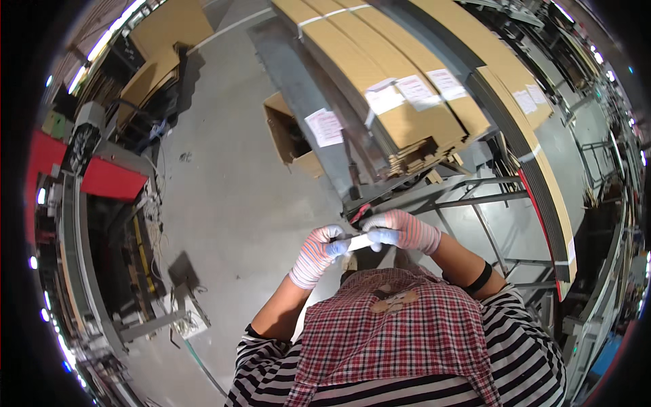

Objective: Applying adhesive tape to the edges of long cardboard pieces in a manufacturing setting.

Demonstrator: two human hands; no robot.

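Observation:
Striped gloves with blue fingertips cover both my hands, which meet in front of my checked apron. Between them is a small white strip, perhaps paper or tape; its kind is too small to make out. My left hand pinches its left end between thumb and fingers. The other end is pinched by my right hand. Just beyond the right hand's fingers shows a small red and black object, close to the corner of a metal rack; I cannot tell whether the hand touches it.
Long stacks of brown cardboard with white labels lie on a metal rack ahead and right. An open cardboard box stands on the grey floor beside it. A conveyor frame with red panels runs along the left.

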